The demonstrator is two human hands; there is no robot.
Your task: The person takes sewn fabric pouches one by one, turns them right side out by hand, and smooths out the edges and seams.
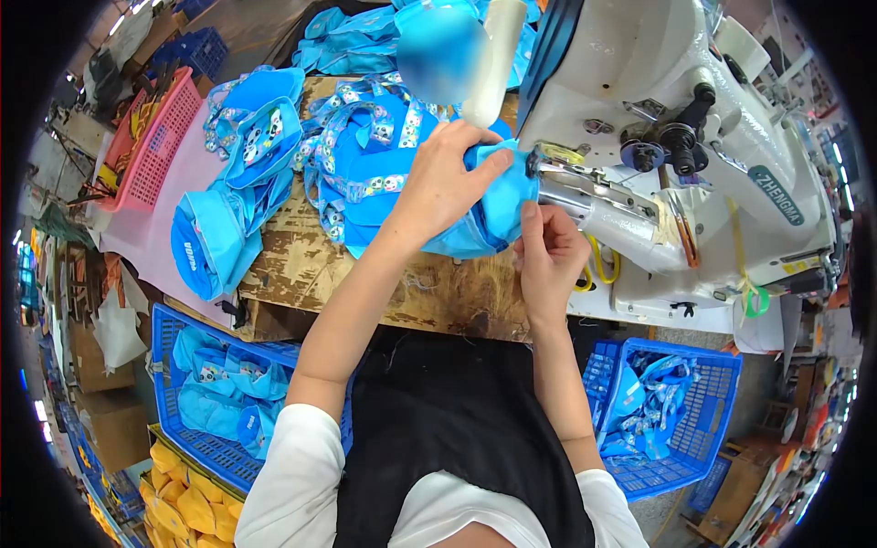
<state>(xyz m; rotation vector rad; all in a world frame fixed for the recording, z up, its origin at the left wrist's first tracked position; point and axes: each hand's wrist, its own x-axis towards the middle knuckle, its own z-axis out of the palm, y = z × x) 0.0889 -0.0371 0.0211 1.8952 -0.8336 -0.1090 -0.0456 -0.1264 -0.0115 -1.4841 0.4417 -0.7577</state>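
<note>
A light-blue cloth hat [510, 203] is at the end of the sewing machine's metal arm [594, 194], its edge against the sewing parts. My left hand [443, 183] grips the hat from the left, thumb on top and fingers at its far side. Just below the arm, my right hand [551, 260] pinches the hat's near right edge between thumb and fingers. More blue cloth with panda-print bands [370, 183] lies bunched on the worn wooden table, left of and under my left hand. Part of the hat's underside is hidden.
The white sewing machine [630, 68] takes up the right side. Stacked blue hats [219, 233] lie at the left, near a pink basket [174, 137]. Below stand a blue crate [164, 365] at left, another blue crate [722, 393] at right, and yellow cloth pieces [187, 502].
</note>
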